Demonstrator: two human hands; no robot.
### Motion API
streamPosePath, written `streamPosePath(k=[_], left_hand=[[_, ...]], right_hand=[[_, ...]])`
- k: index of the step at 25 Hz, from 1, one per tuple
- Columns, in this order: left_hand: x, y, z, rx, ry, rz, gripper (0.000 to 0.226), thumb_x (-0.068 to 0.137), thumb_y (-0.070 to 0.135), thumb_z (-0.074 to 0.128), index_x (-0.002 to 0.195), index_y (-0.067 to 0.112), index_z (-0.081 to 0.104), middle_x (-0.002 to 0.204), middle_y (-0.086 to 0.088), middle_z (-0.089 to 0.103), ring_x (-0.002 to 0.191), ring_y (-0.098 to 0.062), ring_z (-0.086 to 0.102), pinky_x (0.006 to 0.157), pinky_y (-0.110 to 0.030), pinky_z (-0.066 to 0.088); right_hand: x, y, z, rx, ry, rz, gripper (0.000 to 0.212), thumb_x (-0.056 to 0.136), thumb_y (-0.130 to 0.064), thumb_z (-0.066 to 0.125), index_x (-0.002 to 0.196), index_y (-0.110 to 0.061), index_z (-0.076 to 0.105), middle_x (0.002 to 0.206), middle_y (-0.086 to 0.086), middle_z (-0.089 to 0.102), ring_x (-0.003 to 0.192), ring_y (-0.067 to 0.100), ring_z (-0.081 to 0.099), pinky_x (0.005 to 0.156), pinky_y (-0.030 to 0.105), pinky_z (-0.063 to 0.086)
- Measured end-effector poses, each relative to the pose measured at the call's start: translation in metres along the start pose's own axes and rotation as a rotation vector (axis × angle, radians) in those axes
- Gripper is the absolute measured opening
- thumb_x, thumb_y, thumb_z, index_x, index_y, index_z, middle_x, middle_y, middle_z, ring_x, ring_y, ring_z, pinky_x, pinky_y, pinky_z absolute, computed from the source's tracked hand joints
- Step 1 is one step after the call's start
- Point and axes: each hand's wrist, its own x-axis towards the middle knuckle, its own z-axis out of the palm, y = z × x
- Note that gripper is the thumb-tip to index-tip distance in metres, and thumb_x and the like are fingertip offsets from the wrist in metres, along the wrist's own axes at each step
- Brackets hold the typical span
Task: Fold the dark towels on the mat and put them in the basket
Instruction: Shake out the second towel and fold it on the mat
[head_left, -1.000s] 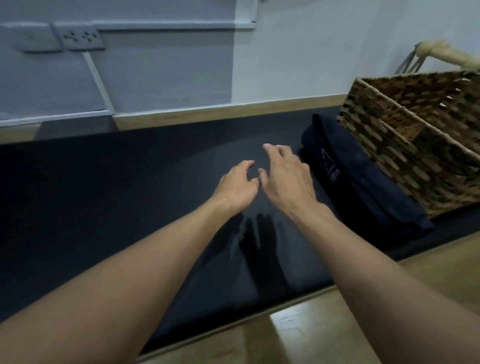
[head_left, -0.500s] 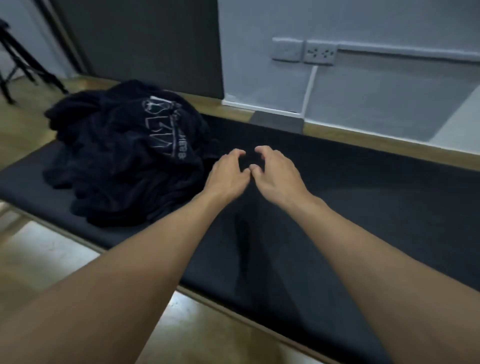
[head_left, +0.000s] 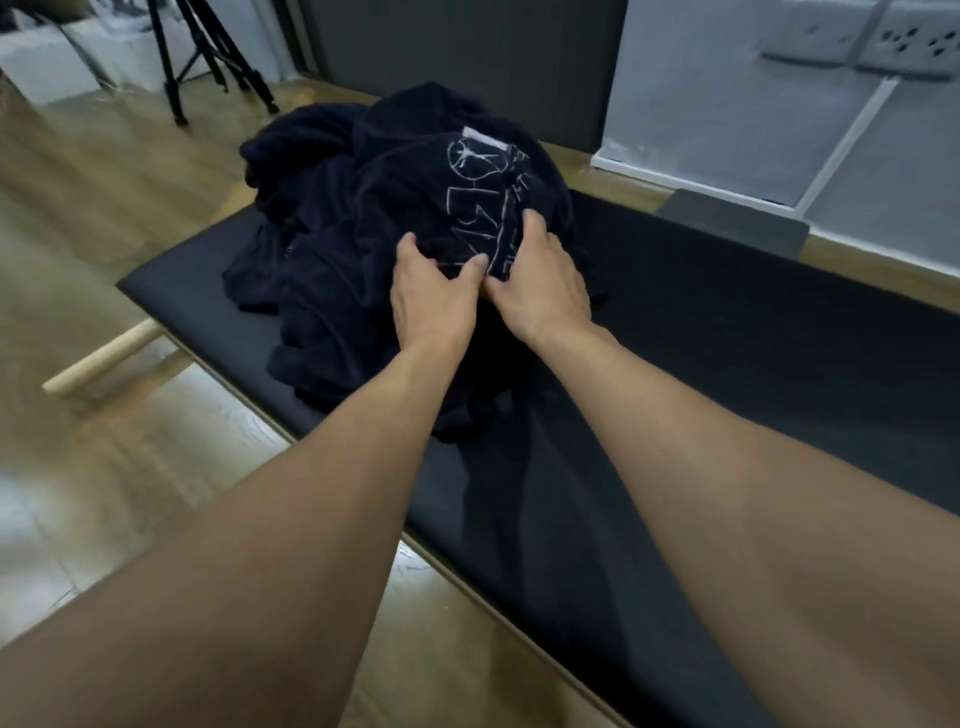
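The left grip (head_left: 434, 293) and the right grip (head_left: 543, 283) sit close side by side, fingers curled into the top cloth of the heap of dark towels (head_left: 353, 218), pinching a fold by its pale print. The heap lies under and beyond both grips on the black mat (head_left: 753, 364), which stretches right of the right grip.

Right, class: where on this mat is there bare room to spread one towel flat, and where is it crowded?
Bare mat runs from the pile of dark towels rightwards, between the far edge and the near edge. The mat's left end is crowded: the pile nearly fills it, with the left hand and right hand gripping its top.
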Motion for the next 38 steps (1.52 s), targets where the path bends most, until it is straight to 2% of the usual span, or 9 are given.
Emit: streamPosePath(k=[3, 7, 15, 19, 22, 24, 27, 33, 38], left_hand=[[0.003, 0.006, 0.012, -0.189, -0.022, -0.192, 0.082, 0.076, 0.061, 0.066, 0.141, 0.015, 0.048, 0.116, -0.001, 0.068, 0.107, -0.02, 0.065, 0.092, -0.042, 0.055], [-0.007, 0.018, 0.022, -0.312, -0.084, -0.224, 0.047, 0.085, 0.061, 0.061, 0.091, 0.016, 0.07, 0.082, 0.003, 0.068, 0.076, -0.013, 0.063, 0.073, -0.031, 0.052], [-0.053, 0.096, 0.035, -0.592, -0.156, -0.333, 0.062, 0.077, 0.06, 0.067, 0.116, 0.014, 0.058, 0.11, -0.005, 0.066, 0.095, -0.025, 0.066, 0.083, -0.041, 0.055], [-0.093, 0.148, 0.048, -0.379, -0.238, -0.081, 0.035, 0.081, 0.037, 0.066, 0.101, 0.01, 0.059, 0.107, -0.008, 0.066, 0.098, -0.027, 0.064, 0.092, -0.046, 0.053], [-0.144, 0.191, 0.068, -0.282, -0.374, 0.179, 0.024, 0.081, 0.035, 0.066, 0.086, 0.012, 0.06, 0.093, -0.004, 0.066, 0.093, -0.024, 0.064, 0.089, -0.045, 0.052], [-0.178, 0.213, 0.083, -0.266, -0.505, 0.324, 0.026, 0.08, 0.037, 0.067, 0.085, 0.011, 0.064, 0.088, -0.005, 0.069, 0.088, -0.025, 0.067, 0.085, -0.047, 0.054], [-0.227, 0.243, 0.108, -0.32, -0.664, 0.425, 0.02, 0.085, 0.031, 0.067, 0.087, 0.012, 0.069, 0.085, -0.006, 0.073, 0.086, -0.024, 0.07, 0.083, -0.046, 0.057], [-0.246, 0.258, 0.14, -0.537, -0.643, 0.232, 0.024, 0.088, 0.034, 0.062, 0.07, 0.019, 0.061, 0.086, -0.015, 0.073, 0.085, -0.033, 0.071, 0.081, -0.054, 0.058], [-0.275, 0.259, 0.139, -0.455, -0.685, 0.364, 0.007, 0.092, 0.031, 0.064, 0.092, 0.025, 0.066, 0.096, 0.005, 0.071, 0.091, -0.012, 0.068, 0.087, -0.037, 0.056]], right_hand=[[0.002, -0.003, 0.006, -0.009, 0.107, -0.06, 0.011, 0.1, -0.028, 0.046, 0.093, -0.019, 0.048, 0.088, 0.003, 0.06, 0.084, 0.027, 0.06, 0.064, 0.038, 0.039], [-0.015, 0.013, -0.008, 0.114, 0.151, -0.085, 0.036, 0.1, -0.035, 0.048, 0.068, -0.024, 0.036, 0.074, 0.0, 0.057, 0.07, 0.024, 0.057, 0.06, 0.039, 0.041], [-0.071, 0.068, -0.142, 0.307, -0.081, -0.113, 0.016, 0.097, -0.028, 0.059, 0.095, -0.014, 0.067, 0.09, 0.002, 0.074, 0.085, 0.017, 0.069, 0.082, 0.037, 0.054], [-0.097, 0.09, -0.236, 0.041, -0.191, 0.036, 0.015, 0.096, -0.028, 0.062, 0.083, -0.021, 0.065, 0.077, -0.005, 0.066, 0.074, 0.014, 0.06, 0.067, 0.025, 0.046], [-0.125, 0.101, -0.283, 0.088, -0.243, 0.2, 0.023, 0.089, -0.025, 0.07, 0.112, -0.023, 0.062, 0.096, -0.004, 0.063, 0.088, 0.015, 0.061, 0.071, 0.026, 0.05], [-0.141, 0.103, -0.305, 0.256, -0.162, 0.21, 0.048, 0.083, -0.027, 0.076, 0.126, -0.031, 0.054, 0.106, -0.004, 0.065, 0.099, 0.015, 0.065, 0.083, 0.034, 0.053], [-0.169, 0.115, -0.334, 0.145, -0.1, 0.222, 0.034, 0.08, -0.03, 0.078, 0.108, -0.031, 0.06, 0.098, -0.001, 0.07, 0.091, 0.021, 0.068, 0.081, 0.041, 0.056], [-0.207, 0.16, -0.358, 0.077, -0.097, 0.443, 0.021, 0.085, -0.021, 0.074, 0.104, -0.02, 0.065, 0.097, 0.006, 0.073, 0.086, 0.025, 0.071, 0.079, 0.04, 0.06], [-0.208, 0.167, -0.373, 0.725, 0.439, 0.362, 0.008, 0.095, -0.012, 0.061, 0.091, -0.01, 0.068, 0.076, 0.007, 0.071, 0.063, 0.017, 0.069, 0.064, 0.03, 0.057]])
